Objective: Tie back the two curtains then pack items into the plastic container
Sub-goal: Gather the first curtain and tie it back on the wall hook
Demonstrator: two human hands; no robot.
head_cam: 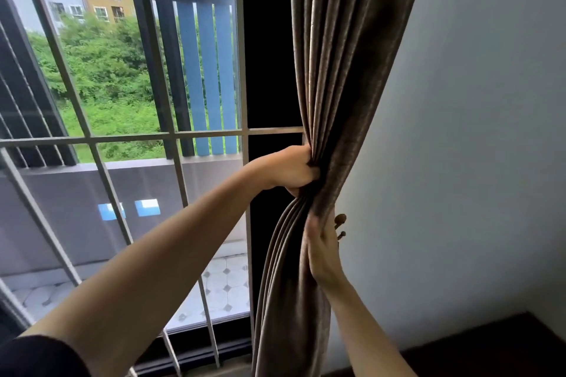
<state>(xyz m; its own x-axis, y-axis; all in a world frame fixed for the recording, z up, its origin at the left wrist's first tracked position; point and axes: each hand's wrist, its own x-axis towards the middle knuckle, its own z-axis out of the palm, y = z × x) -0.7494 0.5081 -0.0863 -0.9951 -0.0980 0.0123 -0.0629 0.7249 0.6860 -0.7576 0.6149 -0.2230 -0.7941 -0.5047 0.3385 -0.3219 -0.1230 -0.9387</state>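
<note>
A brown pleated curtain (343,64) hangs at the right edge of the window, gathered into a bunch against the white wall. My left hand (291,170) grips the bunched folds at their narrowest point, fingers buried in the fabric. Just below, my right hand (321,251) reaches up along the right side of the curtain, its fingers going behind the fabric. A small brown wall hook (340,225) with rounded knobs sticks out beside my right hand. No tie-back band and no plastic container are in view.
A window with a white metal grille (122,138) fills the left, with a balcony, trees and buildings outside. The white wall (474,131) is on the right. A dark wooden surface (505,349) shows at the bottom right corner.
</note>
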